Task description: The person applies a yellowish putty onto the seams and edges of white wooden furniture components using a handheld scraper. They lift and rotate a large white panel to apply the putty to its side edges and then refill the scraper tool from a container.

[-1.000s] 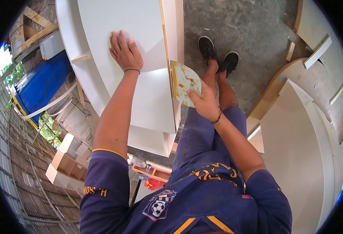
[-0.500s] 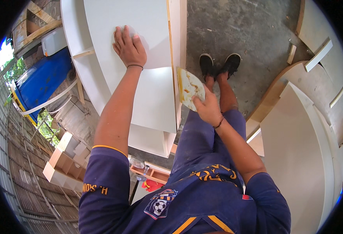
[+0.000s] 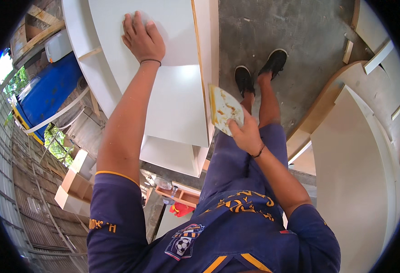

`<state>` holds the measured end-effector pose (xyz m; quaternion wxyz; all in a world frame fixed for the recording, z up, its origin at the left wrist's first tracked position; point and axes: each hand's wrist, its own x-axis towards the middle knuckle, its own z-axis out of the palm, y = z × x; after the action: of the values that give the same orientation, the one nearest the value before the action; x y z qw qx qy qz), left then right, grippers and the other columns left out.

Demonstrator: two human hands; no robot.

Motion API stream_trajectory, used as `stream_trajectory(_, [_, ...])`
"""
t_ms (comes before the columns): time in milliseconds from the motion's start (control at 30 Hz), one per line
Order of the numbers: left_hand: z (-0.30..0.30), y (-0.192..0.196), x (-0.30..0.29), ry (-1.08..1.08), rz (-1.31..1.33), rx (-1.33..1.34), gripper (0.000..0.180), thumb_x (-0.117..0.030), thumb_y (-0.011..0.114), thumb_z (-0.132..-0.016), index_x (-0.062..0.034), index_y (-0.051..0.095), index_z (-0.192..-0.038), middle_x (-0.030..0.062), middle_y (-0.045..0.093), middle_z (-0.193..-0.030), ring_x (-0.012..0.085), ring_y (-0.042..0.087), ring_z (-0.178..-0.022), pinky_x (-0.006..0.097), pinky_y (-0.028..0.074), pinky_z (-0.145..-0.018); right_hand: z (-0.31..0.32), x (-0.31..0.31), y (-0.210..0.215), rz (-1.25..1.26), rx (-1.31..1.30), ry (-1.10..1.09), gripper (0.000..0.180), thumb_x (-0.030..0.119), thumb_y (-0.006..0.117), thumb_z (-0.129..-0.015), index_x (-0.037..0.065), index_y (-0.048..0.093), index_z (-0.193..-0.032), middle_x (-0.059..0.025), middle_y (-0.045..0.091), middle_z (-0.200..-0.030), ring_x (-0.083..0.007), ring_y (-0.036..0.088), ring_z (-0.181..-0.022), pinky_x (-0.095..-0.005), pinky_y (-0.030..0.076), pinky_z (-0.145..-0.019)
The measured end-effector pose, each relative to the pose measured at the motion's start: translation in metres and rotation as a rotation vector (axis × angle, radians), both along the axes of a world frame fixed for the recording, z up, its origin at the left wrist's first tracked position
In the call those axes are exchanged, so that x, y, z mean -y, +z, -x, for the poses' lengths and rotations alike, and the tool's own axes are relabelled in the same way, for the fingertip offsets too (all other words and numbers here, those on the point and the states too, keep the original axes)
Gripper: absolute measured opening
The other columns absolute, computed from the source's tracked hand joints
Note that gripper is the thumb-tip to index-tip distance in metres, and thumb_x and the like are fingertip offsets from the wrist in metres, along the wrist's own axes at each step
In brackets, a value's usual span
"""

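Note:
My left hand [image 3: 143, 38] lies flat, fingers spread, on the face of a white board [image 3: 172, 104] that leans out ahead of me. My right hand [image 3: 247, 135] grips a flat pale scraper card [image 3: 225, 109] smeared with yellowish glue, its edge close against the board's raw wooden right edge [image 3: 201, 77]. A dark band sits on each wrist. My black shoes [image 3: 259, 73] stand on the grey concrete floor just right of the board.
A curved white panel [image 3: 359, 182] with a wooden rim stands at the right. A blue drum [image 3: 45, 93] and a white jug lie at the left beside a wire fence. Small wooden boxes [image 3: 74, 182] and a red object sit below the board.
My left hand has slid farther up the board's face. My right hand with the scraper card has moved slightly up along the board's edge, and my feet have shifted right.

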<state>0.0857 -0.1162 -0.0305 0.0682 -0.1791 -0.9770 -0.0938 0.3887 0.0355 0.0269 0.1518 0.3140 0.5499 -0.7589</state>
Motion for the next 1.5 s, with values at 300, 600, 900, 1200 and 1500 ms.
stream_trajectory(300, [0.005, -0.005, 0.003, -0.042, -0.022, -0.057, 0.047, -0.033, 0.041, -0.096, -0.0083, 0.045, -0.136, 0.0186, 0.035, -0.145, 0.0344, 0.031, -0.136, 0.050, 0.022, -0.109, -0.014, 0.010, 0.032, -0.084, -0.120, 0.138, 0.041, 0.010, 0.052, -0.082, -0.004, 0.054, -0.120, -0.0283, 0.062, -0.081, -0.0425, 0.063, -0.077, -0.0431, 0.050, -0.071])
stream_trajectory(600, [-0.016, -0.002, 0.022, -0.184, -0.077, 0.075, 0.050, -0.035, 0.039, -0.096, -0.0086, 0.042, -0.138, 0.0148, 0.031, -0.149, 0.0336, 0.025, -0.139, 0.052, 0.013, -0.112, -0.020, 0.025, 0.015, -0.146, -0.059, 0.147, 0.043, 0.010, 0.051, -0.081, -0.003, 0.053, -0.122, -0.0283, 0.062, -0.083, -0.0433, 0.062, -0.079, -0.0447, 0.050, -0.073])
stream_trajectory(900, [-0.087, 0.010, 0.047, -0.191, -0.054, 0.167, 0.052, -0.036, 0.038, -0.096, -0.0105, 0.039, -0.141, 0.0124, 0.026, -0.153, 0.0333, 0.018, -0.143, 0.053, 0.005, -0.113, -0.047, 0.027, 0.018, -0.139, -0.110, 0.084, 0.046, 0.010, 0.051, -0.081, 0.001, 0.052, -0.126, -0.0284, 0.063, -0.086, -0.0426, 0.063, -0.078, -0.0436, 0.051, -0.073])
stream_trajectory(1200, [-0.086, 0.009, 0.044, -0.191, -0.061, 0.165, 0.052, -0.035, 0.040, -0.096, -0.0101, 0.038, -0.141, 0.0132, 0.025, -0.153, 0.0335, 0.017, -0.143, 0.055, 0.006, -0.113, -0.067, 0.063, 0.014, -0.118, -0.014, 0.133, 0.047, 0.008, 0.051, -0.082, 0.000, 0.050, -0.128, -0.0284, 0.063, -0.085, -0.0423, 0.063, -0.079, -0.0438, 0.050, -0.072])
stream_trajectory(1500, [-0.086, 0.006, 0.044, -0.220, -0.037, 0.103, 0.051, -0.035, 0.042, -0.096, -0.0089, 0.040, -0.140, 0.0149, 0.028, -0.151, 0.0330, 0.021, -0.141, 0.053, 0.011, -0.113, -0.069, 0.059, 0.034, -0.083, -0.134, 0.154, 0.047, 0.009, 0.050, -0.080, 0.001, 0.052, -0.127, -0.0285, 0.061, -0.081, -0.0421, 0.062, -0.074, -0.0445, 0.051, -0.070])
